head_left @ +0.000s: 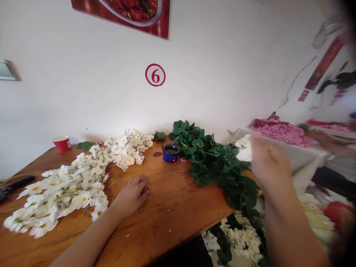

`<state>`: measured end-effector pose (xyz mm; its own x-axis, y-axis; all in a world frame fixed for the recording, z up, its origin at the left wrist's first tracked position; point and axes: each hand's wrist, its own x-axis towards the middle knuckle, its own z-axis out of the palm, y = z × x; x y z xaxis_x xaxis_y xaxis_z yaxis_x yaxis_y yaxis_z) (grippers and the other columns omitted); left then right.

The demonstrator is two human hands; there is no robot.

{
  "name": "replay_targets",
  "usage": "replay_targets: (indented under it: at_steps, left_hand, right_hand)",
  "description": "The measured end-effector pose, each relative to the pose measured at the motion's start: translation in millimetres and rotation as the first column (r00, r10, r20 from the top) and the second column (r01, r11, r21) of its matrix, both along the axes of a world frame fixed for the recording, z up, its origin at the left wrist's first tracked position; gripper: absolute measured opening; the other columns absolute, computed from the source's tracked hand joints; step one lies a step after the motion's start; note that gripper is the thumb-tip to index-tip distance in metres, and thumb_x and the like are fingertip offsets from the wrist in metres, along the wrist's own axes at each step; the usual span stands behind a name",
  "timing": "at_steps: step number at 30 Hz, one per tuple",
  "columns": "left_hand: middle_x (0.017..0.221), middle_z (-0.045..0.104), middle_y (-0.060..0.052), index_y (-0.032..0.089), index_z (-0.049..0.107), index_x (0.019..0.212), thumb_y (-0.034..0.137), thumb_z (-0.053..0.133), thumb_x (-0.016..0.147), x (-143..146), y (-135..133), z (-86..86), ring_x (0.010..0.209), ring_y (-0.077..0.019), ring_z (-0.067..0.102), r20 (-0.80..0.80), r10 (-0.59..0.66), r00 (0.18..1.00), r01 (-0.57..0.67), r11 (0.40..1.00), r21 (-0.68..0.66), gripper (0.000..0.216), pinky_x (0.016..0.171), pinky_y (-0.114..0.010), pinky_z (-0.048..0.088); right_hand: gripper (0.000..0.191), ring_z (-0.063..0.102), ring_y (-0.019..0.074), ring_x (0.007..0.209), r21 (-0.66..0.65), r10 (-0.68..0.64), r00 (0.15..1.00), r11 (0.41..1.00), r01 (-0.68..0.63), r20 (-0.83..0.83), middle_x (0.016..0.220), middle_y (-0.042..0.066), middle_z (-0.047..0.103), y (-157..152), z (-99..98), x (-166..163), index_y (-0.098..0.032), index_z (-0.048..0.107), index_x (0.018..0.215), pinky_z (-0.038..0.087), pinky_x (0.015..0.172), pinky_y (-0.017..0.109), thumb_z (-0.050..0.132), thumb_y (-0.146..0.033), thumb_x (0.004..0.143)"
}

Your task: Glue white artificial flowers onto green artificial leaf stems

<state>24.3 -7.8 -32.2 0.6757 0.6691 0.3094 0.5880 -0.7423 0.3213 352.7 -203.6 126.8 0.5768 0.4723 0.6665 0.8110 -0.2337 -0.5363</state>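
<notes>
white flwr [244,149] in r hand [269,161] (l hand [134,193] on tbl [178,205]).

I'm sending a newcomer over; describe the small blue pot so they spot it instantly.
On the wooden table, look toward the wall, below the circled red 6. Between the white flowers on the left and the green leaves on the right sits the small blue pot. Its dark round mouth and red light set it apart from both.

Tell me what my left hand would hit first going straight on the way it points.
Your left hand would probably meet the small blue pot first. Depth is hard to judge, so it might instead pass beside it into the green leaves.
</notes>
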Motion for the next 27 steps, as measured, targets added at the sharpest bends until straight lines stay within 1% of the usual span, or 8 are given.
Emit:
replay_targets:
  at_steps: [3,7,9,11,14,17,22,27]
  left_hand:
    - [0.103,0.058,-0.007,0.023,0.064,0.093,0.03,0.051,0.088,0.2,1.3,-3.1,0.097,-0.0257,0.054,0.007,0.011,1.0,-0.011,1.0,0.017,0.016,0.086,-0.04,0.041]
    - [0.101,0.058,-0.008,0.022,0.064,0.091,0.03,0.05,0.089,-0.2,0.5,-1.8,0.094,-0.0252,0.055,-0.002,0.009,1.0,-0.008,0.999,0.031,0.016,0.084,-0.039,0.042]
    - [0.101,0.057,-0.009,0.021,0.064,0.09,0.031,0.05,0.089,-0.4,0.1,-0.7,0.094,-0.0251,0.055,-0.018,0.011,1.0,-0.011,0.999,0.032,0.017,0.085,-0.039,0.042]
    - [0.1,0.057,-0.009,0.021,0.063,0.09,0.03,0.049,0.089,-0.6,0.2,-0.3,0.095,-0.0251,0.055,-0.022,0.003,1.0,-0.003,0.999,0.038,0.016,0.086,-0.039,0.042]
    - [0.1,0.057,-0.008,0.021,0.062,0.09,0.029,0.049,0.089,-0.9,0.9,-1.5,0.095,-0.0252,0.055,-0.031,-0.001,1.0,0.003,0.999,0.053,0.016,0.086,-0.039,0.042]
    - [0.101,0.057,-0.008,0.021,0.062,0.092,0.029,0.048,0.09,-1.3,1.4,-3.1,0.095,-0.0256,0.055,-0.054,-0.001,0.999,0.005,0.998,0.069,0.016,0.086,-0.04,0.042]
    - [0.101,0.057,-0.009,0.021,0.062,0.093,0.029,0.046,0.091,-0.9,1.1,-3.4,0.095,-0.026,0.055,-0.083,0.007,0.997,0.0,0.997,0.084,0.018,0.085,-0.04,0.042]
    - [0.103,0.057,-0.01,0.02,0.062,0.095,0.028,0.045,0.092,1.1,-1.3,-0.5,0.097,-0.0256,0.055,-0.136,0.017,0.991,-0.003,0.995,0.102,0.019,0.087,-0.04,0.042]
  right_hand:
    - [0.058,0.055,0.0226,0.06,-0.137,0.022,0.999,0.99,-0.016,0.044,0.058,0.006,0.055,22.1,3.9,21.6,-0.02,0.044,0.058,0.039,0.055,0.033,0.026,-0.059,0.097]
    - [0.056,0.057,0.0241,0.067,-0.462,0.096,0.963,0.886,0.033,0.253,0.067,0.01,0.061,59.9,-2.1,58.4,-0.02,0.05,0.059,0.036,0.061,0.033,0.026,-0.054,0.097]
    - [0.057,0.059,0.0251,0.07,-0.531,0.105,0.95,0.844,0.072,0.296,0.072,0.013,0.063,74.2,-10.1,72.6,-0.02,0.053,0.062,0.036,0.062,0.033,0.023,-0.052,0.098]
    - [0.056,0.061,0.0258,0.075,-0.533,0.125,0.947,0.844,0.055,0.296,0.076,0.014,0.065,84.2,-17.4,82.5,-0.019,0.056,0.066,0.038,0.065,0.033,0.021,-0.05,0.098]
    - [0.053,0.062,0.0246,0.08,-0.509,0.25,0.903,0.86,-0.041,0.351,0.085,0.014,0.067,93.5,-21.6,91.6,-0.02,0.055,0.069,0.04,0.072,0.033,0.021,-0.045,0.1]
    - [0.052,0.061,0.0237,0.073,-0.513,0.266,0.896,0.857,-0.052,0.355,0.076,0.012,0.065,99.9,-18.2,98.2,-0.022,0.05,0.064,0.039,0.069,0.033,0.022,-0.046,0.1]
    - [0.056,0.058,0.0214,0.06,-0.487,0.256,0.938,0.866,-0.115,0.233,0.059,0.007,0.059,105.8,-15.7,106.4,-0.023,0.041,0.055,0.038,0.061,0.031,0.024,-0.056,0.098]
    - [0.06,0.056,0.0179,0.043,-0.485,0.247,0.968,0.852,-0.196,0.042,0.044,0.003,0.054,108.3,-32.7,103.3,-0.023,0.043,0.055,0.041,0.058,0.029,0.024,-0.062,0.097]
